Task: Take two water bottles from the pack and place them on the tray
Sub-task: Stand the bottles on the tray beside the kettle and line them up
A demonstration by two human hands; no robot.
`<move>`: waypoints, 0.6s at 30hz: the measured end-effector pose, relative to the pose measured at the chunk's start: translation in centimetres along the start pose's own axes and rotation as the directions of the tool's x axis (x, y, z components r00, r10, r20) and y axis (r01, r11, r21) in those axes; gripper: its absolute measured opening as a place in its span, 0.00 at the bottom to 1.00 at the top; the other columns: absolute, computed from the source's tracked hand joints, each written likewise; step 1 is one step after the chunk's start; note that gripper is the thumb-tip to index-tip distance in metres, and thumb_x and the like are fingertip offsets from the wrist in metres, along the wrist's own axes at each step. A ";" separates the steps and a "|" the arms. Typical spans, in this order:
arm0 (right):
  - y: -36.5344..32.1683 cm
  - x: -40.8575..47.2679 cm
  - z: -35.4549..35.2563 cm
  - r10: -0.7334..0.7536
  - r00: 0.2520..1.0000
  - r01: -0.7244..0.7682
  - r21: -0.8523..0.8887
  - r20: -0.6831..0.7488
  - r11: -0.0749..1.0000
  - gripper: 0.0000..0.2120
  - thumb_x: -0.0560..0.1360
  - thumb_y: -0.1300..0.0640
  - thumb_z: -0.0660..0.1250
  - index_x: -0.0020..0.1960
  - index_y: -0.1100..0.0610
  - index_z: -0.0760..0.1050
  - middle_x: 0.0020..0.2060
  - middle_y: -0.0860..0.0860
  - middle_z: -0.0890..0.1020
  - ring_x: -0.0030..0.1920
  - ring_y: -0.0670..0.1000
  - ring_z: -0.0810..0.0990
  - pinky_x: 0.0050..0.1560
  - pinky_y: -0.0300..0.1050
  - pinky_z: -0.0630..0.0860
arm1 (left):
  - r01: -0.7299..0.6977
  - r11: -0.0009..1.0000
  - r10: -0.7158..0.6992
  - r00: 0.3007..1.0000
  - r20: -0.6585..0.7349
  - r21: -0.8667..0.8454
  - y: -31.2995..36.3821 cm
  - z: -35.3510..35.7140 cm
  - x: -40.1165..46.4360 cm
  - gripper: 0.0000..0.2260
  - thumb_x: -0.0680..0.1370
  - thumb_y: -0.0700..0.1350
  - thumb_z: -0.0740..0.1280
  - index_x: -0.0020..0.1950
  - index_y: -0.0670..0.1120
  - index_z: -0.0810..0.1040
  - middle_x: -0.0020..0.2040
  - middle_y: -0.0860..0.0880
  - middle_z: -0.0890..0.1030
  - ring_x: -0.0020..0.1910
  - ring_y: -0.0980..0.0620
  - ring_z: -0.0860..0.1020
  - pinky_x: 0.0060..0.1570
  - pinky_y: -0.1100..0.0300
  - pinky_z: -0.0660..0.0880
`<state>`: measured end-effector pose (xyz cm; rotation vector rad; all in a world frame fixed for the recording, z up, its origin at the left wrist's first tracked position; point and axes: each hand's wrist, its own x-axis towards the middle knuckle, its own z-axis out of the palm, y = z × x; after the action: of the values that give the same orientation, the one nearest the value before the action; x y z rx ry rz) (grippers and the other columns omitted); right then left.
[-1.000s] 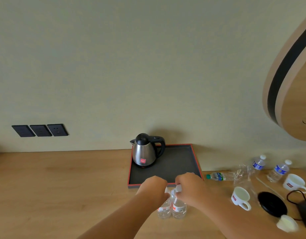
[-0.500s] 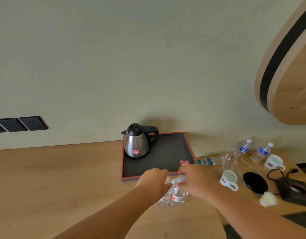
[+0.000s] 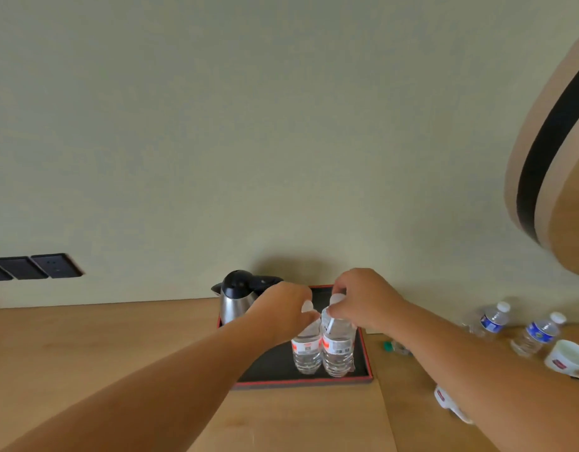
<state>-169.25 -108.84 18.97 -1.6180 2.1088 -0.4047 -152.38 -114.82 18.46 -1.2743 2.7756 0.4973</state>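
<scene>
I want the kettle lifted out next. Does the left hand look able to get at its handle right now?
Probably yes, once it lets go. The left hand is closed on a bottle top, right in front of the kettle; its handle is hidden behind that hand, with nothing seen between them.

Both forearms are bare, each grip ungloved and ringless.

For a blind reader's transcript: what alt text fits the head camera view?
Two hands, left hand and right hand, grip the necks of two water bottles standing side by side on a black tray, beside a kettle.
</scene>
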 end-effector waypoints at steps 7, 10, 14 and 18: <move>2.5 7.3 -2.6 -0.081 0.997 0.081 0.016 0.007 0.997 0.09 0.69 0.58 0.76 0.48 0.59 0.84 0.46 0.54 0.86 0.45 0.54 0.85 0.46 0.51 0.83 | 0.079 0.996 -0.077 0.996 -0.034 0.034 0.0 -0.9 7.2 0.16 0.83 0.54 0.64 0.66 0.47 0.78 0.62 0.46 0.83 0.61 0.45 0.80 0.58 0.53 0.75; 3.3 9.8 -2.3 -0.078 0.997 0.078 0.008 0.007 0.997 0.08 0.70 0.60 0.74 0.49 0.60 0.84 0.47 0.55 0.86 0.44 0.55 0.86 0.45 0.50 0.83 | 0.108 0.994 -0.107 0.993 -0.040 0.020 -0.5 -0.3 10.0 0.15 0.82 0.53 0.65 0.64 0.46 0.79 0.60 0.45 0.83 0.58 0.44 0.80 0.51 0.55 0.74; 4.9 12.4 -1.6 -0.034 0.999 0.034 0.002 -0.004 0.999 0.10 0.71 0.58 0.75 0.52 0.58 0.85 0.48 0.53 0.85 0.48 0.54 0.84 0.45 0.49 0.80 | 0.105 0.994 -0.105 0.994 -0.032 -0.003 -1.2 0.7 13.0 0.14 0.83 0.52 0.65 0.64 0.45 0.78 0.59 0.44 0.83 0.56 0.44 0.80 0.47 0.57 0.71; 7.0 14.4 -0.7 0.032 0.999 -0.032 0.000 -0.033 0.999 0.08 0.71 0.56 0.75 0.49 0.57 0.84 0.46 0.52 0.85 0.47 0.54 0.82 0.42 0.45 0.75 | 0.079 0.997 -0.079 0.997 -0.022 -0.027 -1.7 1.6 15.5 0.15 0.83 0.52 0.64 0.64 0.44 0.78 0.59 0.43 0.83 0.57 0.43 0.80 0.46 0.57 0.70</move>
<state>-178.43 -120.83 13.69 -1.5858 2.1568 -0.4227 -161.45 -126.71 13.77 -1.3976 2.7331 0.5181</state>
